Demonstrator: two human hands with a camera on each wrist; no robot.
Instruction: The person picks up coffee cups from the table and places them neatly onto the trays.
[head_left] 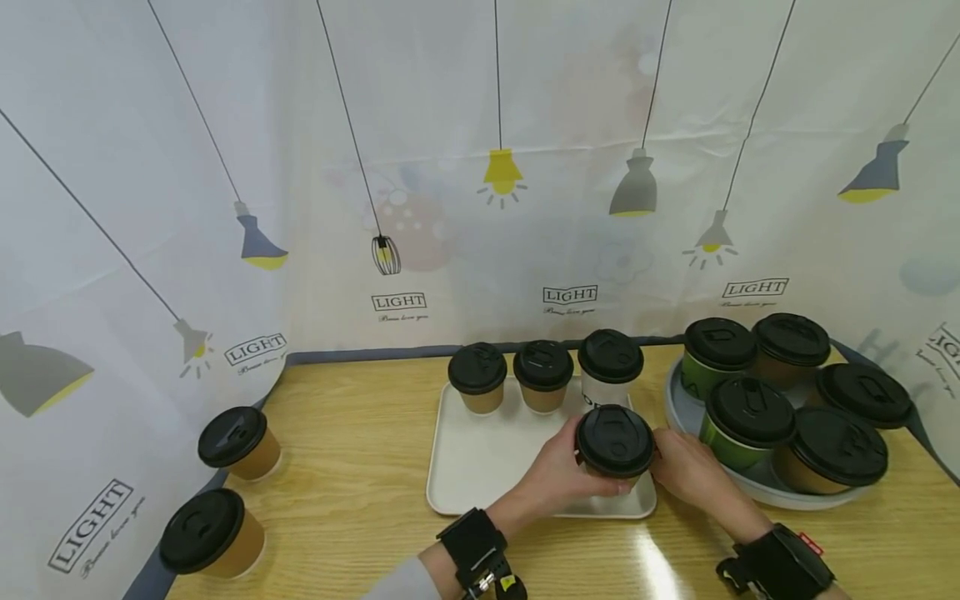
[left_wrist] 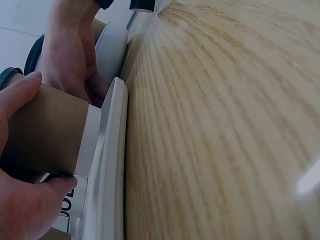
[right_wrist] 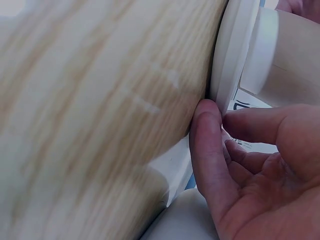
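Observation:
My left hand grips a brown paper coffee cup with a black lid above the front right part of a white rectangular tray. In the left wrist view thumb and fingers wrap the cup's brown wall, its pale base close over the tray. At the tray's right edge is my right hand; in the right wrist view its thumb and a finger pinch the tray's rim. Along the tray's back stand two brown lidded cups and a white lidded cup.
A round grey tray at the right holds several black-lidded cups, some green, some brown. Two brown lidded cups stand on the wooden table at the left. A curtain printed with lamps hangs behind.

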